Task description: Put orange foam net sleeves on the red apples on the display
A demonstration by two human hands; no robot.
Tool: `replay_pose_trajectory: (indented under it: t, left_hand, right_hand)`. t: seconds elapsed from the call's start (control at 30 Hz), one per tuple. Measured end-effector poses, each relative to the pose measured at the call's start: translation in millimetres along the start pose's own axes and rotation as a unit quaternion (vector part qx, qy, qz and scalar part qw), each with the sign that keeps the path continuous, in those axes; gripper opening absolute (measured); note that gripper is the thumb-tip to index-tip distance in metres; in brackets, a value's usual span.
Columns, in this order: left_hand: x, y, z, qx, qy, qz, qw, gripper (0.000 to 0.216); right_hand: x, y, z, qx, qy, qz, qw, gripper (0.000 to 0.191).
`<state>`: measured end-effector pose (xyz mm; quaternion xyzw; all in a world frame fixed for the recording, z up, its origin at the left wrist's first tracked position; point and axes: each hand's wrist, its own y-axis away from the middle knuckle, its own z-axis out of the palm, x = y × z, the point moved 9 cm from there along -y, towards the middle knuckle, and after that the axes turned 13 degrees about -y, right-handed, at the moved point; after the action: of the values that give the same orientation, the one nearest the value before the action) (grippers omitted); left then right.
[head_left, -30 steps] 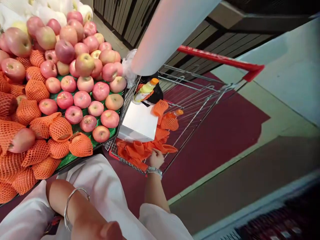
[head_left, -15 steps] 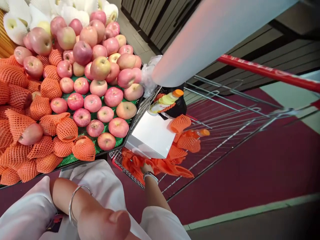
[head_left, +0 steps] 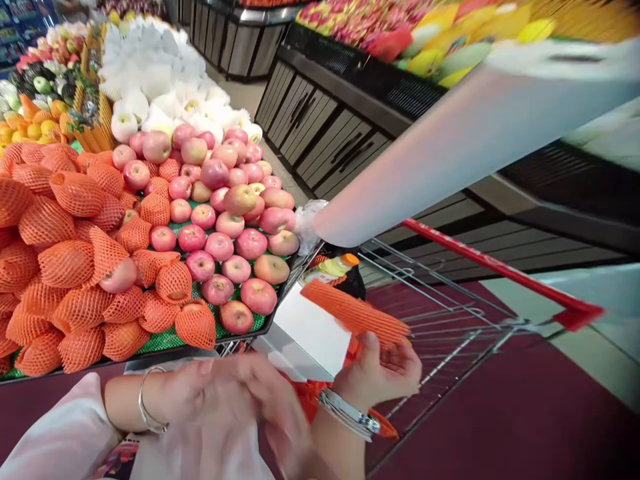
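Observation:
My right hand [head_left: 383,373], with bracelets at its wrist, pinches an orange foam fruit net [head_left: 357,312] between thumb and fingers. The net is a flattened, ribbed sleeve held over a white box [head_left: 315,330] in the shopping cart. In front of my body is my left hand [head_left: 245,393], blurred, its fingers stretched out and nothing seen in them. A silver bangle circles that wrist. Bare pink apples [head_left: 236,317] lie on the green mat of the stand, beside apples in orange foam nets [head_left: 195,323].
The shopping cart [head_left: 450,263] with a red handle stands at the right and holds a bottle with an orange cap [head_left: 345,261]. A large roll of plastic bags [head_left: 415,160] juts across above it. White-netted fruit [head_left: 160,110] lies behind the apples.
My right hand has risen from the orange nets in the cart with one net in it. The left hand's fingers have swung into view. My view has tilted up, showing more stands.

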<state>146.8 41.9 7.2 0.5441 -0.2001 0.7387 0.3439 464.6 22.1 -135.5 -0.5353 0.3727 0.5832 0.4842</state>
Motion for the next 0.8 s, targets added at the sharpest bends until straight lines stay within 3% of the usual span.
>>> replay_pose_trajectory:
  t: [0.07,0.17,0.27,0.33,0.4,0.47,0.53,0.6,0.63,0.7,0.8]
  left_hand:
    - [18,3,-41,0.105,-0.070,0.066,0.990,0.057]
    - [41,23,-96,0.303,-0.245,0.148,0.909,0.029]
    - [57,50,-119,0.385,-0.383,0.207,0.814,0.025]
    - [64,68,-128,0.415,-0.453,0.227,0.756,0.020]
    - [72,88,-136,0.456,-0.514,0.233,0.688,0.009]
    - [79,107,-144,0.506,-0.564,0.229,0.611,0.002]
    - [82,121,-150,0.536,-0.598,0.221,0.554,0.006]
    - [78,120,-154,0.502,-0.621,0.213,0.563,0.012]
    - [73,115,-155,0.464,-0.626,0.207,0.591,0.014]
    - [62,104,-157,0.391,-0.619,0.179,0.657,0.014]
    - [46,95,-164,0.339,-0.569,0.112,0.741,0.011]
  right_hand:
    - [-35,26,39,-0.050,-0.077,0.016,0.996,0.049]
    - [-65,97,104,-0.217,-0.145,0.108,0.959,0.043]
    - [-64,177,144,-0.347,-0.175,0.216,0.896,0.041]
    - [-58,210,152,-0.384,-0.172,0.239,0.875,0.040]
    - [-58,219,150,-0.388,-0.162,0.187,0.888,0.031]
    - [-75,222,150,-0.432,-0.150,0.052,0.888,0.016]
    - [-98,241,154,-0.531,-0.129,-0.103,0.831,0.018]
    - [-105,261,155,-0.593,-0.094,-0.193,0.776,0.028]
    - [-102,265,156,-0.597,-0.073,-0.203,0.773,0.031]
    - [-88,269,159,-0.593,-0.027,-0.159,0.789,0.032]
    - [-61,281,158,-0.615,0.013,-0.010,0.788,0.024]
